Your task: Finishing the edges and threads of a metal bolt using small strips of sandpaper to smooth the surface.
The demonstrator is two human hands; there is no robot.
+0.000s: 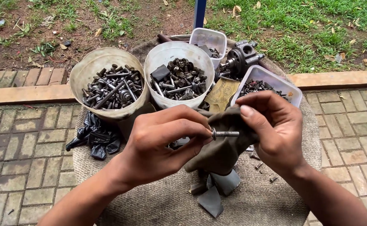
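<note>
Short grey steel bolt (224, 133) pinched at head by left hand (162, 140); right hand (275, 129) clamps dark rag (223, 150) round shank — loose grip, bolt likely drops onto round burlap-covered worktop (158, 201).

Left hand (158, 140) pinches the head end of a short silver threaded steel bolt (225, 134), held level. Right hand (275, 129) grips a dark olive cloth rag (223, 146) wrapped round the bolt's far end; rag hangs to the round burlap-covered stand (158, 205). Along the stand's far edge: two off-white plastic buckets, left one (92, 67) and right one (171, 52), both full of dark bolts. Clear square plastic tub (271, 77) of small screws near the far right edge. Crumpled black plastic bag (93, 136) at the left edge. Loose screws (258, 165) beside the right wrist.
</note>
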